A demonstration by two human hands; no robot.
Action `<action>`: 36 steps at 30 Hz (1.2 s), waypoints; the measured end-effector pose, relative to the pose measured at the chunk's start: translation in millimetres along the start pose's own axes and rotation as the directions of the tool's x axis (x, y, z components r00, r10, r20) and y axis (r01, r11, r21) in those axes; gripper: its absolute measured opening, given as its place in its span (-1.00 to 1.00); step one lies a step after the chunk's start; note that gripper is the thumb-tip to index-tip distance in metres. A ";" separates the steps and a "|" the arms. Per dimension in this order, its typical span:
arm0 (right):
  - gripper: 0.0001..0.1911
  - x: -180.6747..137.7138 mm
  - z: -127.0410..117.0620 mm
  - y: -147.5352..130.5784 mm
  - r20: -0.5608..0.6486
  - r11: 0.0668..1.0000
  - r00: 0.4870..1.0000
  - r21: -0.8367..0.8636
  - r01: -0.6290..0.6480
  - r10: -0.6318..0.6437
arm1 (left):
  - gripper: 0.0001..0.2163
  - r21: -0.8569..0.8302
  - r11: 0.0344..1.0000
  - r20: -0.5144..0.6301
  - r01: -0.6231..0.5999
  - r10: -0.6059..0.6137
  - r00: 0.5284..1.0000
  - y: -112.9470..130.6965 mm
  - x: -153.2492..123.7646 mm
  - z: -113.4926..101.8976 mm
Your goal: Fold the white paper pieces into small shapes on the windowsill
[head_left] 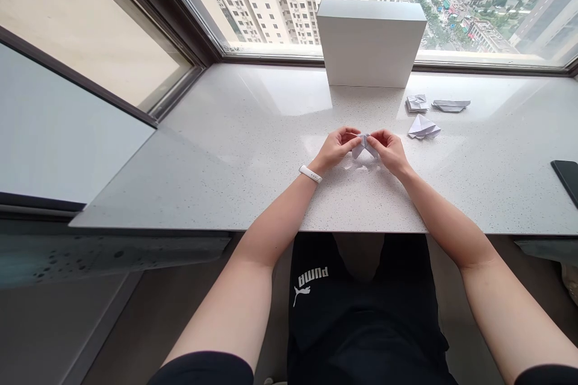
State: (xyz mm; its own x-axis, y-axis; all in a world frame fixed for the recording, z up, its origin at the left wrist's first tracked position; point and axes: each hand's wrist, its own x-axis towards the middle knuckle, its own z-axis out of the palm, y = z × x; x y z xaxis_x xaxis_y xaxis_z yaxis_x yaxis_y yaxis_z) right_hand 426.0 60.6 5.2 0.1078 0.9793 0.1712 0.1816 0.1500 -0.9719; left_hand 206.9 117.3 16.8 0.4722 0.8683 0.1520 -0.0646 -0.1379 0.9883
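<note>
Between my two hands is a small piece of folded white paper, held a little above the speckled white counter. My left hand pinches its left side between thumb and fingers. On the right side, the thumb and fingers of my right hand close on the same paper. Two pointed flaps hang down from it, spread apart. Parts of the paper are hidden behind my fingertips. A white band is on my left wrist.
Right of my hands lie a fan-shaped folded paper, a square folded paper and a boat-like folded paper. A white box stands by the window. A dark phone rests at the right edge.
</note>
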 end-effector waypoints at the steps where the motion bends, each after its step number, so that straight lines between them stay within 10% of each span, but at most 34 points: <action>1: -0.22 0.5 -0.4 0.6 -0.001 1.000 1.000 0.001 0.002 -0.002 | -0.35 0.000 1.000 0.013 0.008 -0.008 1.000 -0.5 0.1 0.0; 27: -0.19 2.6 -1.8 8.8 -0.027 1.000 1.000 -0.009 0.008 -0.008 | -0.38 -0.003 0.999 -0.003 0.039 -0.039 0.999 -11.9 6.6 -4.7; 31: -0.28 14.0 -46.7 -7.5 -0.179 0.991 0.975 -0.013 0.135 -0.135 | -0.36 0.007 0.998 0.018 0.062 -0.062 0.998 -10.6 4.8 -7.3; 36: -0.49 38.5 -176.3 -27.3 -0.478 0.976 0.857 -0.189 0.112 -0.191 | -0.48 0.055 0.994 0.008 0.099 -0.099 0.995 -8.3 4.6 -5.2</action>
State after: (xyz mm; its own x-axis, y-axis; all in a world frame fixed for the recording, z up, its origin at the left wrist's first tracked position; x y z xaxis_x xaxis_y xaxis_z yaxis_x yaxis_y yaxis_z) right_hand 597.6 70.3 66.8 0.5248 0.7461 0.4099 0.3736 0.2308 -0.8984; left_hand 205.0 124.8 9.4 0.4832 0.8739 0.0532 0.0309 -0.0777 0.9965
